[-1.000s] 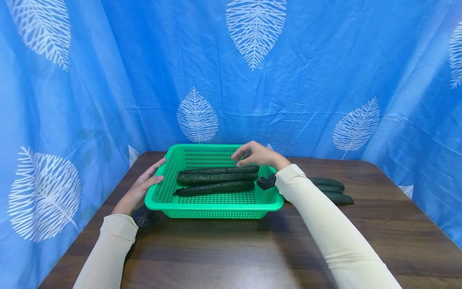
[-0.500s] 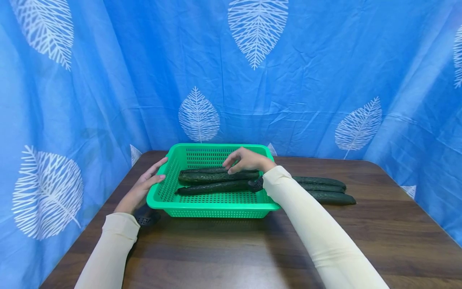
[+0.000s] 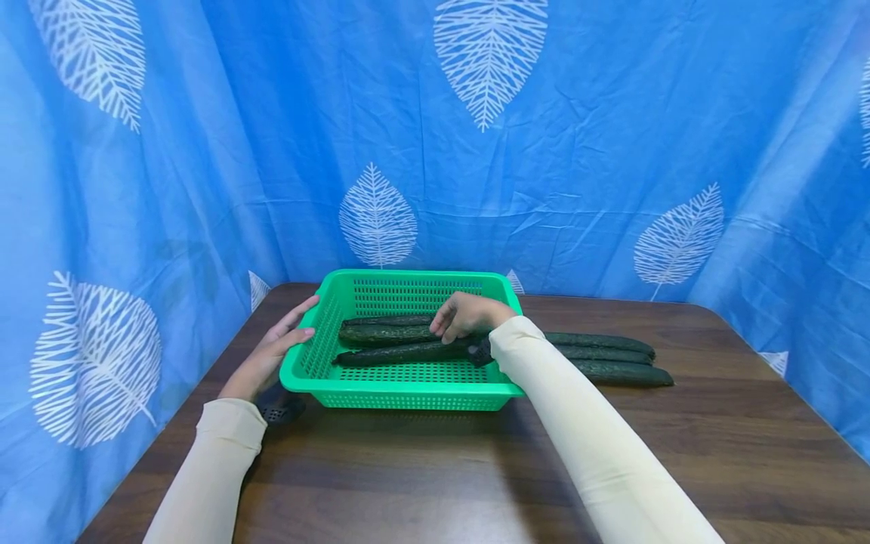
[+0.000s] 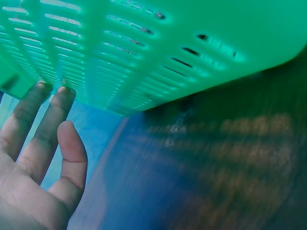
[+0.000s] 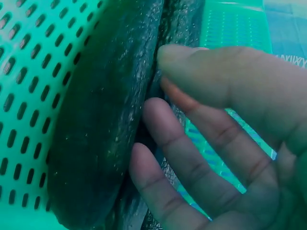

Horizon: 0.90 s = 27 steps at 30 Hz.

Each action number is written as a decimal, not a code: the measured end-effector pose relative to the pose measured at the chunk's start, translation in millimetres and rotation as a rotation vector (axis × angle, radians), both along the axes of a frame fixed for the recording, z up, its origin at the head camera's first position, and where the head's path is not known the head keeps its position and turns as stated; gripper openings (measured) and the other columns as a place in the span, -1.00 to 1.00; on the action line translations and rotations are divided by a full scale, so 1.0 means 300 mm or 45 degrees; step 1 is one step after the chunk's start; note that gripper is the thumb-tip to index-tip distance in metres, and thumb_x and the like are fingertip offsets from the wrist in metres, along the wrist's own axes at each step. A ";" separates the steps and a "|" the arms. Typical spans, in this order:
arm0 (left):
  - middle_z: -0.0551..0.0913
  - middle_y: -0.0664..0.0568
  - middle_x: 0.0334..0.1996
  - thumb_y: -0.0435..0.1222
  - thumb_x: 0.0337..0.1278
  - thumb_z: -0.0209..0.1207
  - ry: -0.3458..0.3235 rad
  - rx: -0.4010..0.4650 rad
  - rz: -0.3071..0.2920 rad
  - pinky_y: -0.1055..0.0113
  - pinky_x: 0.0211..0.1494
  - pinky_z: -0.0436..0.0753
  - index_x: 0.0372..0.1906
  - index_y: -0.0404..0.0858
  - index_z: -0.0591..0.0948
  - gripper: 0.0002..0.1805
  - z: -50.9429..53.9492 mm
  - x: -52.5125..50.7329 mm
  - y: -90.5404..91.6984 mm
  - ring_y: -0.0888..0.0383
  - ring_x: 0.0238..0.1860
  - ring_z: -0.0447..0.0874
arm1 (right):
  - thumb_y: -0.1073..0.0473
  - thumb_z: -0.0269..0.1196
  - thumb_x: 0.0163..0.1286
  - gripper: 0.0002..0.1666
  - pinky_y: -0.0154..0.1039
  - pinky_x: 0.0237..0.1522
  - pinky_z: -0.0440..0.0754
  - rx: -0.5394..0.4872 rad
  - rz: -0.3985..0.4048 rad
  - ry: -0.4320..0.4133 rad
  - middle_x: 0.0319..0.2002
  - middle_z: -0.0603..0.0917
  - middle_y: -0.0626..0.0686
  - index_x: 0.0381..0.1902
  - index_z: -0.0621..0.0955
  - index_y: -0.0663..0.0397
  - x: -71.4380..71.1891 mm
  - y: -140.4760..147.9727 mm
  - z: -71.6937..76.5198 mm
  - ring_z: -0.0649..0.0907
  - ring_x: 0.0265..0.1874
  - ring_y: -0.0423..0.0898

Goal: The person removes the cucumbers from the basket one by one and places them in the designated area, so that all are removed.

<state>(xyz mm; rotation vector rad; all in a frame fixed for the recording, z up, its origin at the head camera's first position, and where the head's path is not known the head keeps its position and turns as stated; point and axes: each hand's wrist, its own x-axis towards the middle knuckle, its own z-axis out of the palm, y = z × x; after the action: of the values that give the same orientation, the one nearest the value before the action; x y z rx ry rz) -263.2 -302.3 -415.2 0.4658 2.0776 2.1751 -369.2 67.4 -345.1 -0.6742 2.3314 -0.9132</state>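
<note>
Basket on table, three cucumbers inside, three other cucumbers to its right, curtain behind.

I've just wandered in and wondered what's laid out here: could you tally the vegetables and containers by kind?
Green basket: 1
Cucumbers: 6 (3 in the basket, 3 on the tabletop beside it)
Total: 7

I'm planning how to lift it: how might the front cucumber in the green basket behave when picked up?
The front cucumber looks likely to be stiff, given its thick, nearly straight body. Its rounded sides suggest it may roll, and its glinting skin could be somewhat slippery.
</note>
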 end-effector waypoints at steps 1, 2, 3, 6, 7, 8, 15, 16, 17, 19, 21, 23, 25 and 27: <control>0.53 0.22 0.27 -0.28 0.75 -0.01 -0.003 0.002 0.000 0.29 0.04 0.78 0.81 -0.14 -0.04 -0.24 0.000 0.000 0.000 0.23 0.09 0.76 | 0.50 0.39 0.43 -0.66 -0.08 0.08 0.76 0.020 -0.003 0.000 0.02 0.81 0.18 0.14 0.76 0.34 0.000 0.000 -0.001 0.77 0.02 0.03; 0.53 0.21 0.27 -0.28 0.75 -0.01 -0.004 0.004 0.000 0.29 0.04 0.78 0.81 -0.15 -0.04 -0.24 0.000 0.000 0.000 0.23 0.08 0.76 | 0.51 0.40 0.42 -0.66 -0.08 0.10 0.76 0.037 -0.006 0.000 0.02 0.81 0.19 0.13 0.77 0.34 0.000 -0.001 -0.003 0.77 0.03 0.04; 0.53 0.21 0.27 -0.28 0.75 -0.01 -0.005 0.006 -0.001 0.29 0.04 0.78 0.81 -0.15 -0.05 -0.23 0.000 0.000 0.000 0.23 0.08 0.76 | 0.52 0.40 0.41 -0.66 -0.08 0.11 0.76 0.054 0.002 0.007 0.02 0.81 0.19 0.13 0.77 0.35 0.000 -0.001 -0.003 0.77 0.04 0.05; 0.54 0.19 0.28 -0.28 0.75 -0.02 -0.004 0.007 -0.001 0.29 0.04 0.78 0.80 -0.19 -0.08 -0.23 0.000 -0.001 0.000 0.22 0.08 0.77 | 0.53 0.42 0.39 -0.64 -0.10 0.14 0.76 0.114 0.037 0.047 0.05 0.81 0.20 0.12 0.77 0.34 0.000 -0.004 -0.005 0.76 0.09 0.05; 0.53 0.18 0.28 -0.28 0.75 -0.02 -0.007 0.006 0.001 0.29 0.04 0.78 0.80 -0.19 -0.08 -0.22 0.000 -0.002 0.000 0.22 0.07 0.77 | 0.52 0.43 0.38 -0.64 -0.11 0.13 0.76 0.144 0.055 0.071 0.04 0.81 0.19 0.12 0.78 0.32 -0.001 -0.005 -0.006 0.76 0.08 0.05; 0.52 0.17 0.29 -0.27 0.75 -0.01 -0.010 -0.001 0.007 0.29 0.04 0.78 0.80 -0.20 -0.08 -0.22 0.001 -0.002 0.000 0.22 0.07 0.77 | 0.51 0.45 0.37 -0.64 -0.12 0.12 0.76 0.181 0.069 0.099 0.02 0.82 0.17 0.11 0.79 0.30 0.000 -0.006 -0.006 0.76 0.07 0.04; 0.43 0.17 0.34 -0.24 0.74 0.01 -0.025 -0.049 0.033 0.29 0.05 0.76 0.81 -0.15 -0.08 -0.21 0.003 0.002 0.001 0.26 0.09 0.73 | 0.30 0.58 0.32 -0.67 -0.11 0.03 0.76 0.508 0.087 0.211 0.04 0.79 0.00 0.04 0.85 0.02 0.015 -0.011 -0.004 0.73 -0.04 -0.07; 0.44 0.16 0.34 -0.24 0.74 0.00 -0.023 -0.045 0.029 0.29 0.05 0.77 0.81 -0.15 -0.08 -0.21 0.005 0.002 0.001 0.25 0.09 0.74 | 0.28 0.59 0.32 -0.67 -0.11 0.02 0.76 0.540 0.086 0.215 0.05 0.78 -0.02 0.04 0.86 0.00 0.017 -0.012 -0.004 0.72 -0.05 -0.08; 0.46 0.16 0.33 -0.25 0.74 0.00 -0.019 -0.037 0.027 0.29 0.05 0.77 0.81 -0.17 -0.08 -0.21 0.006 0.002 0.001 0.25 0.08 0.74 | 0.26 0.61 0.31 -0.67 -0.11 0.00 0.77 0.565 0.090 0.221 0.06 0.78 -0.03 0.02 0.86 -0.02 0.019 -0.013 -0.005 0.72 -0.06 -0.09; 0.50 0.17 0.31 -0.26 0.75 -0.01 -0.016 -0.026 0.024 0.29 0.04 0.77 0.80 -0.18 -0.08 -0.21 0.007 0.004 0.000 0.24 0.06 0.76 | 0.25 0.62 0.29 -0.69 -0.11 -0.04 0.77 0.593 0.095 0.227 0.04 0.78 -0.04 -0.02 0.86 -0.03 0.022 -0.015 -0.005 0.72 -0.10 -0.09; 0.51 0.20 0.30 -0.26 0.75 -0.01 -0.015 -0.025 0.025 0.29 0.03 0.78 0.80 -0.18 -0.08 -0.21 0.008 0.005 -0.001 0.24 0.06 0.76 | 0.25 0.63 0.28 -0.72 -0.12 -0.08 0.76 0.600 0.113 0.239 -0.04 0.78 -0.05 -0.06 0.86 -0.02 0.025 -0.017 -0.005 0.71 -0.15 -0.10; 0.51 0.20 0.28 -0.26 0.74 0.00 -0.024 -0.021 0.025 0.29 0.04 0.78 0.81 -0.16 -0.08 -0.21 0.007 0.004 -0.001 0.24 0.06 0.76 | 0.26 0.63 0.27 -0.75 -0.13 -0.10 0.75 0.600 0.140 0.252 -0.10 0.77 -0.06 -0.10 0.85 -0.02 0.025 -0.016 -0.005 0.70 -0.19 -0.11; 0.52 0.19 0.27 -0.26 0.73 0.00 -0.037 -0.019 0.028 0.29 0.04 0.77 0.81 -0.14 -0.07 -0.21 0.005 0.002 0.001 0.24 0.07 0.75 | 0.27 0.62 0.28 -0.76 -0.14 -0.11 0.75 0.585 0.146 0.251 -0.13 0.77 -0.06 -0.12 0.85 -0.02 0.024 -0.012 -0.005 0.70 -0.21 -0.11; 0.52 0.19 0.26 -0.25 0.73 0.01 -0.046 -0.017 0.031 0.29 0.05 0.77 0.81 -0.14 -0.06 -0.21 0.004 -0.002 0.003 0.24 0.07 0.75 | 0.27 0.61 0.29 -0.76 -0.14 -0.12 0.75 0.560 0.156 0.259 -0.12 0.78 -0.07 -0.10 0.85 -0.01 0.020 -0.005 -0.001 0.70 -0.21 -0.12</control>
<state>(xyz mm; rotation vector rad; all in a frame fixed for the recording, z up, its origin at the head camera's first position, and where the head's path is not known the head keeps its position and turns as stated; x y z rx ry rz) -263.8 -301.4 -414.0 0.3988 2.0885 2.1652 -363.2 66.0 -345.4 -0.7354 2.5165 -0.2682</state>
